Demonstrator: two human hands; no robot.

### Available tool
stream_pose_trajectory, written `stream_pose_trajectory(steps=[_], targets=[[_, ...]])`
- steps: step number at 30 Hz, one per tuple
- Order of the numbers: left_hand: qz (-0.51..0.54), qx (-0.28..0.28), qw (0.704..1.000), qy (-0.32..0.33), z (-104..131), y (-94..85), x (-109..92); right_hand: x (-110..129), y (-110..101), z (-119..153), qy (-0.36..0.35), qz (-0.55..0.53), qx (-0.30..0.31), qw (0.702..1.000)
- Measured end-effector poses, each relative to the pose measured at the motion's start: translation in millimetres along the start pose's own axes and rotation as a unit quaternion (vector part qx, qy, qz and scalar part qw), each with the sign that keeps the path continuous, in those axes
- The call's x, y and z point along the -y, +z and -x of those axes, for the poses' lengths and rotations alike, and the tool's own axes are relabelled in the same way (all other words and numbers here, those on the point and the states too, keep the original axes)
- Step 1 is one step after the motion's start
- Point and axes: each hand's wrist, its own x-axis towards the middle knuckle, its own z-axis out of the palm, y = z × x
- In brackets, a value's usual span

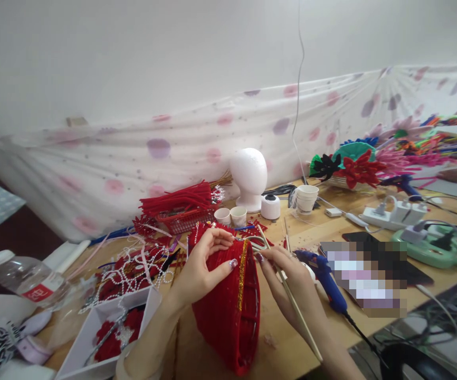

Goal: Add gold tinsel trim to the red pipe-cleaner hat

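Note:
A red fuzzy headpiece frame (pixel 228 311) with a gold trim strip (pixel 243 274) stands on edge on the wooden table (pixel 292 338). My left hand (pixel 200 269) grips its upper left side, thumb and fingers pinching the top edge. My right hand (pixel 292 285) touches the frame's right rim near the gold strip and holds a thin wooden stick (pixel 295 311) that slants toward me. A pair of scissors (pixel 256 241) lies just behind the frame's top.
A blue glue gun (pixel 327 279) lies right of my right hand. White box (pixel 105 327) with red pieces, pearl strings (pixel 133 272) and a water bottle (pixel 26 279) sit left. Red basket (pixel 184 219), foam head (pixel 249 177), paper cups (pixel 305 198), power strips (pixel 394 214), pipe-cleaner flowers (pixel 359 169) behind.

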Motion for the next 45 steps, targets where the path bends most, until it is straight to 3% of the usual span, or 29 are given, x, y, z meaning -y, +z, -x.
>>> stream_pose_trajectory(steps=[5, 12, 23, 31, 34, 40, 45], targets=[[-0.024, 0.008, 1.000, 0.007, 0.5, 1.1, -0.9, -11.8, -6.7, 18.4, 0.038, 0.015, -0.029, 0.999], [-0.112, -0.002, 0.993, 0.021, 0.8, 5.0, -5.5, -7.3, -4.1, 31.5, 0.063, 0.027, -0.025, 0.997], [-0.111, 0.000, 0.994, 0.013, 0.6, 4.6, -7.6, -11.6, -2.9, 41.5, 0.045, 0.010, -0.022, 0.999], [-0.095, -0.005, 0.995, 0.011, 0.2, 2.7, -4.1, -9.3, 7.2, 37.7, 0.178, -0.147, -0.073, 0.970], [-0.072, -0.016, 0.997, -0.001, -2.1, -0.5, -0.9, -3.4, 5.0, 35.2, 0.207, -0.154, -0.088, 0.962], [-0.055, -0.023, 0.998, -0.022, -4.5, -4.7, -0.5, -6.6, -4.5, 19.4, 0.082, 0.020, -0.013, 0.996], [-0.035, -0.002, 0.999, -0.037, -4.4, -7.9, -2.4, -26.0, 2.5, 3.5, 0.055, 0.060, 0.049, 0.996]])
